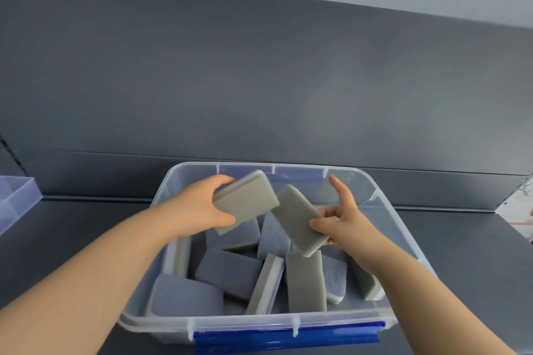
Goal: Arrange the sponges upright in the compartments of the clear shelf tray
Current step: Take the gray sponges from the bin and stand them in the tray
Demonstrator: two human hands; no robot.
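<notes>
I judge I'm early on: the corner of the clear tray [14, 199] showing at the far left holds nothing, and many loose sponges [305, 279] lie jumbled in the bin [288, 323] in front of me. Over it, my left hand [202, 207] grips a grey sponge [245, 202] by its left end, thumb under, fingers over. Its long axis climbs from near left to far right, broad face towards me. My right hand [337, 222] pinches the near right end of a second sponge [300, 222], forefinger straight; this one slants up to the far left

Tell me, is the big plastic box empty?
No, it is partly full. Loose sponges lie jumbled across the bottom of the box, some flat, some leaning.
</notes>
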